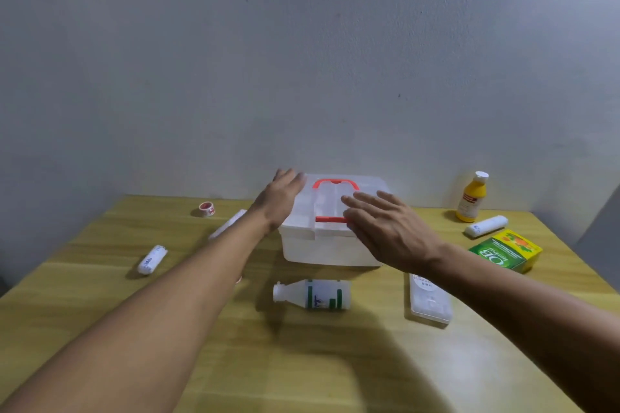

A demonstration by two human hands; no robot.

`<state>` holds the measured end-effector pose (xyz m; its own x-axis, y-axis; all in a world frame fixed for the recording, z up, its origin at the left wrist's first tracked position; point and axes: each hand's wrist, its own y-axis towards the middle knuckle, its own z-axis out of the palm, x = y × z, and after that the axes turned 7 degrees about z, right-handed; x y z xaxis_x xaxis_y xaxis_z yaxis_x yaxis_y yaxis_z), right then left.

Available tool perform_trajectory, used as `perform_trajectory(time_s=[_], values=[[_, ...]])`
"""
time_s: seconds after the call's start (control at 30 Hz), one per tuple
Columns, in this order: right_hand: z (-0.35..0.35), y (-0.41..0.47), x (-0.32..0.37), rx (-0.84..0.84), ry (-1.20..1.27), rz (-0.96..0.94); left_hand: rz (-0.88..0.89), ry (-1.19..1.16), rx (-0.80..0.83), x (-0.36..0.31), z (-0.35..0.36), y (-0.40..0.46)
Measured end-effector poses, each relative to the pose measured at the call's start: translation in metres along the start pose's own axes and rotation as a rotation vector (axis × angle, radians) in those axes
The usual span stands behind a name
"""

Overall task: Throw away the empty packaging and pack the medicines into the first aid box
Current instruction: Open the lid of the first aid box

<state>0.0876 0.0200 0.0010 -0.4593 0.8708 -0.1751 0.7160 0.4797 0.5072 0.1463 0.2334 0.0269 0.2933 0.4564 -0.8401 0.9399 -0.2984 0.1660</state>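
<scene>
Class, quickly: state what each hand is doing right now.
Left hand: open, holding nothing, at the translucent white plastic first aid box.
Right hand: open, holding nothing, over its lid.

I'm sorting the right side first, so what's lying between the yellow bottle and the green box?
A white roll lies on its side between the yellow bottle and the green box, as the head view shows.

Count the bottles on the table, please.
2: a yellow plastic bottle upright at far right, and a white green-labelled bottle lying before the box. Arms may hide others.
</scene>
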Motion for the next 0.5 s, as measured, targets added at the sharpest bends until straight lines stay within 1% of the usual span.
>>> perform_trajectory(time_s=[0.1,0.23,0.3,0.33,0.37,0.43,0.5], values=[[-0.013,0.007,0.006,0.028,0.175,0.153,-0.136,-0.379,-0.091,0.012,0.000,-0.006],[-0.027,0.021,0.009,-0.032,0.266,0.239,-0.150,-0.661,-0.251,0.005,0.004,-0.019],[-0.036,0.032,0.005,-0.065,0.309,0.297,-0.143,-0.715,-0.330,0.000,0.008,-0.022],[-0.041,0.039,0.002,-0.086,0.323,0.320,-0.152,-0.697,-0.378,-0.003,0.009,-0.022],[-0.045,0.047,-0.001,-0.110,0.332,0.342,-0.159,-0.626,-0.411,-0.005,0.009,-0.021],[-0.052,0.064,-0.008,-0.144,0.337,0.385,-0.179,-0.311,-0.414,-0.005,0.008,-0.018],[-0.056,0.080,-0.016,-0.154,0.332,0.438,-0.141,0.005,-0.367,-0.001,0.010,-0.013]])
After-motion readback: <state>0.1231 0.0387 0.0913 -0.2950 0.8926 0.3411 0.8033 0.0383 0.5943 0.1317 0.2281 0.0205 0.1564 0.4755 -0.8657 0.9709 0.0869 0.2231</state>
